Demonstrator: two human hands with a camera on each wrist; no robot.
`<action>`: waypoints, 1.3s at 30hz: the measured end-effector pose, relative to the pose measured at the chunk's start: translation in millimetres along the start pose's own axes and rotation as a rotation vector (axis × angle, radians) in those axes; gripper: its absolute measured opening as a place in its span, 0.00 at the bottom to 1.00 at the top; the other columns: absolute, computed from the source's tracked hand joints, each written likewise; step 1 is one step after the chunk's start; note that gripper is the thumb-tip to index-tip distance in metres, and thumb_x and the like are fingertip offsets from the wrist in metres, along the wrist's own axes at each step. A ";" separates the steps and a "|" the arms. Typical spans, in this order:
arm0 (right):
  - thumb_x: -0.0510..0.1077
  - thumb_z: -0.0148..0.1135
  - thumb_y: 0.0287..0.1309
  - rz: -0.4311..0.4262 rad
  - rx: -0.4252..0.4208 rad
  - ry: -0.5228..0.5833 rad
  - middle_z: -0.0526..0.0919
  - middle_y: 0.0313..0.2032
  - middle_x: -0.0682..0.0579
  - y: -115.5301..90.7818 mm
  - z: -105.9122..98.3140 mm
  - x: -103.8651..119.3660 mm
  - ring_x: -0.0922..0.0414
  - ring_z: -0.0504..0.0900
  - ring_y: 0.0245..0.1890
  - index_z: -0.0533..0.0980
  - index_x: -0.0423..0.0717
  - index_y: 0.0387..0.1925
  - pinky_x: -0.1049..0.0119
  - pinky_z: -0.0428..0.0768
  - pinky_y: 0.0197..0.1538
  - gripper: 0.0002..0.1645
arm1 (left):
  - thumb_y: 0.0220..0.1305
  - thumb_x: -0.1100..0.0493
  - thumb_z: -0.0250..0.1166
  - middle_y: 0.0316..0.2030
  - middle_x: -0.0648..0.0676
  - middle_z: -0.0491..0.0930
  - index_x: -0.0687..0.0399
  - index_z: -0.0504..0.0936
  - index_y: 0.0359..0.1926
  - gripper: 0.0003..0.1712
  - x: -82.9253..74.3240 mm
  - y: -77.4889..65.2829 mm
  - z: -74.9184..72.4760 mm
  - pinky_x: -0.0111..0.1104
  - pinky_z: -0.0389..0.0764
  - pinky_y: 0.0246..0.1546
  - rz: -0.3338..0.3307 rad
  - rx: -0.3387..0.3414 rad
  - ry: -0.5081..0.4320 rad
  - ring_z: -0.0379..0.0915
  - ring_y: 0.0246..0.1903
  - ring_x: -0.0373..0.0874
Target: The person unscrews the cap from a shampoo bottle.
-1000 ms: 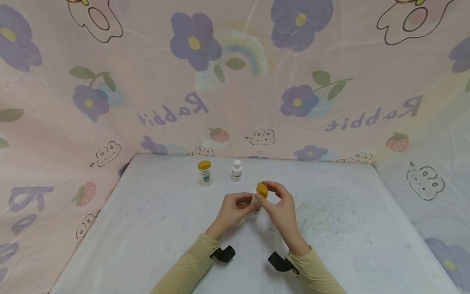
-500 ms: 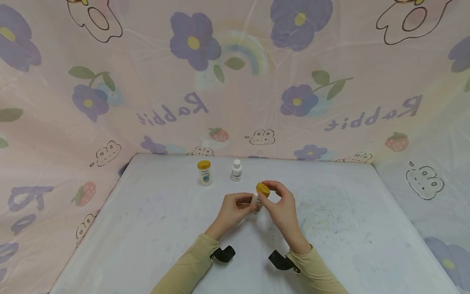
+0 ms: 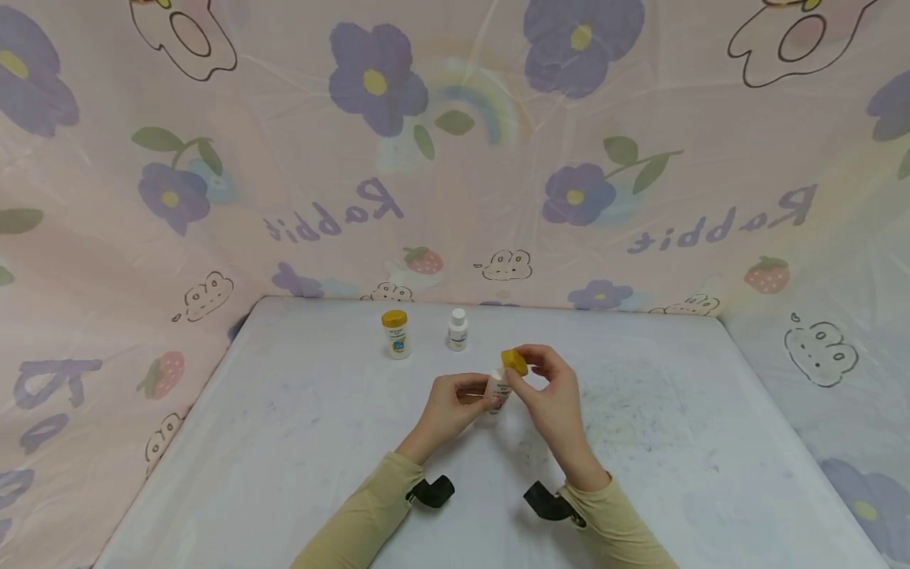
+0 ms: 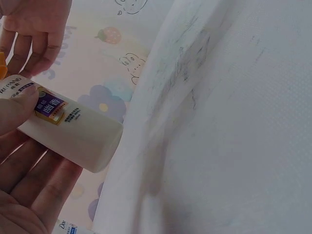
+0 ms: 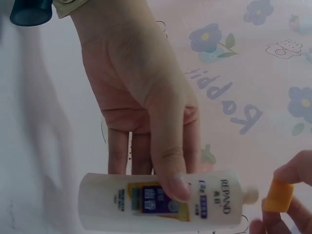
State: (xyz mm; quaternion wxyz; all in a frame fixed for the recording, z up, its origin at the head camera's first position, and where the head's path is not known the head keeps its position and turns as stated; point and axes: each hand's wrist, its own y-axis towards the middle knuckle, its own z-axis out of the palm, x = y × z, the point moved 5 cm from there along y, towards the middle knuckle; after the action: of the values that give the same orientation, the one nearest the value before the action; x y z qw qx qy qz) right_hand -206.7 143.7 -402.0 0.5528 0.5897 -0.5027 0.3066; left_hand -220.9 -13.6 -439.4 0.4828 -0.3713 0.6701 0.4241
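My left hand (image 3: pixel 453 407) grips a small white lotion bottle (image 3: pixel 498 391) around its body, with the thumb across the front in the right wrist view. The bottle (image 4: pixel 92 139) carries a purple and gold label and the word REPAND, and it is tilted. My right hand (image 3: pixel 558 395) pinches a yellow-orange cap (image 3: pixel 514 363) between thumb and fingers. A narrow pale neck on the bottle (image 5: pixel 251 195) shows bare, and a small gap separates it from the cap (image 5: pixel 279 196).
Behind the hands, on the white table (image 3: pixel 284 474), stand a white bottle with a yellow lid (image 3: pixel 397 336) and a smaller all-white bottle (image 3: pixel 458 330). A flower-printed curtain (image 3: pixel 455 197) encloses the back and sides. Black wrist cameras hang at both sleeves.
The cap has come off the bottle's neck. My right hand has moved slightly up and right with it, while the left hand and bottle stay nearly in place.
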 end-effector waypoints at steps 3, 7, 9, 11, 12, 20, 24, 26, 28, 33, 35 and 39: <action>0.33 0.70 0.52 -0.005 0.016 0.081 0.82 0.43 0.48 0.7 -1.4 2.5 0.55 0.78 0.43 0.77 0.40 0.45 0.67 0.76 0.48 0.17 | 0.55 0.70 0.70 0.43 0.62 0.83 0.69 0.81 0.47 0.17 0.1 -0.1 -0.1 0.37 0.82 0.44 -0.007 -0.002 -0.003 0.80 0.44 0.52; 0.30 0.67 0.53 0.000 0.040 0.184 0.80 0.46 0.42 0.9 -3.3 4.1 0.53 0.79 0.45 0.75 0.36 0.48 0.69 0.78 0.49 0.20 | 0.55 0.69 0.70 0.43 0.62 0.83 0.69 0.81 0.48 0.18 0.8 -0.5 -0.2 0.38 0.82 0.43 -0.013 -0.006 -0.001 0.80 0.44 0.52; 0.30 0.67 0.54 0.012 0.051 0.210 0.79 0.47 0.42 0.8 -4.9 4.5 0.52 0.79 0.46 0.74 0.35 0.50 0.68 0.79 0.51 0.21 | 0.55 0.69 0.70 0.43 0.62 0.83 0.69 0.81 0.48 0.18 1.8 -0.5 -0.1 0.38 0.82 0.44 -0.013 -0.005 -0.008 0.80 0.45 0.52; 0.30 0.66 0.55 0.026 0.064 0.236 0.77 0.48 0.41 0.8 -6.4 5.0 0.51 0.79 0.48 0.74 0.34 0.52 0.67 0.79 0.52 0.22 | 0.55 0.68 0.70 0.44 0.62 0.83 0.69 0.81 0.48 0.18 2.6 -0.3 -0.3 0.39 0.82 0.44 -0.017 -0.005 -0.011 0.80 0.45 0.52; 0.30 0.66 0.55 0.035 0.070 0.248 0.76 0.49 0.41 0.7 -7.1 5.5 0.50 0.79 0.48 0.73 0.35 0.53 0.66 0.79 0.52 0.22 | 0.55 0.68 0.70 0.44 0.62 0.82 0.69 0.81 0.48 0.18 2.8 -0.2 -0.4 0.39 0.82 0.44 -0.017 -0.004 -0.012 0.80 0.45 0.52; 0.32 0.65 0.57 0.086 0.086 0.275 0.76 0.52 0.43 1.8 -16.1 4.3 0.50 0.79 0.52 0.75 0.37 0.54 0.64 0.79 0.52 0.22 | 0.57 0.68 0.69 0.43 0.61 0.83 0.68 0.81 0.48 0.17 1.2 0.6 -1.3 0.33 0.82 0.43 -0.020 -0.012 0.007 0.80 0.45 0.51; 0.35 0.65 0.57 0.111 0.062 0.228 0.76 0.51 0.40 1.8 -23.9 -0.1 0.53 0.80 0.49 0.75 0.37 0.53 0.67 0.79 0.50 0.21 | 0.56 0.68 0.70 0.43 0.60 0.83 0.67 0.82 0.47 0.17 15.4 5.5 -0.5 0.32 0.82 0.42 -0.022 -0.022 -0.006 0.80 0.44 0.49; 0.34 0.66 0.57 0.116 0.045 0.209 0.76 0.51 0.37 2.6 -29.2 -4.1 0.54 0.80 0.47 0.75 0.36 0.52 0.68 0.80 0.50 0.20 | 0.55 0.68 0.70 0.43 0.60 0.83 0.66 0.82 0.47 0.17 26.5 9.6 0.2 0.32 0.82 0.42 -0.021 -0.028 -0.021 0.80 0.44 0.48; 0.34 0.66 0.57 0.124 0.038 0.201 0.76 0.50 0.36 3.7 -34.5 -9.6 0.55 0.81 0.47 0.74 0.35 0.52 0.68 0.80 0.49 0.21 | 0.55 0.67 0.71 0.42 0.59 0.83 0.65 0.82 0.47 0.17 36.5 13.4 0.6 0.31 0.82 0.42 -0.016 -0.035 -0.028 0.80 0.44 0.48; 0.35 0.66 0.57 0.169 0.073 0.185 0.75 0.52 0.38 6.7 -44.6 -25.5 0.59 0.81 0.47 0.73 0.34 0.53 0.69 0.80 0.48 0.22 | 0.56 0.65 0.70 0.43 0.57 0.82 0.63 0.80 0.48 0.17 40.8 19.6 0.1 0.30 0.81 0.43 0.017 -0.041 -0.015 0.80 0.44 0.45; 0.35 0.66 0.57 0.176 0.096 0.169 0.75 0.53 0.37 8.4 -47.2 -31.2 0.60 0.82 0.46 0.74 0.33 0.54 0.69 0.81 0.47 0.23 | 0.57 0.64 0.70 0.43 0.57 0.82 0.62 0.79 0.50 0.19 41.4 23.3 0.4 0.30 0.81 0.44 0.034 -0.037 -0.006 0.79 0.45 0.46; 0.33 0.66 0.56 0.161 0.142 0.100 0.76 0.52 0.35 14.2 -50.2 -42.3 0.56 0.82 0.46 0.75 0.32 0.52 0.70 0.82 0.44 0.21 | 0.58 0.64 0.69 0.46 0.57 0.81 0.60 0.77 0.53 0.21 43.4 33.7 1.8 0.30 0.81 0.45 0.048 -0.023 0.022 0.78 0.47 0.46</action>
State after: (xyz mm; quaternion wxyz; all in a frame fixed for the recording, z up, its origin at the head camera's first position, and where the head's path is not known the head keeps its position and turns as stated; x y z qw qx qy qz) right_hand -223.1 204.3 -425.8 0.5076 0.5690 -0.4973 0.4139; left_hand -262.0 -3.5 -474.4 0.4609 -0.3653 0.6793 0.4390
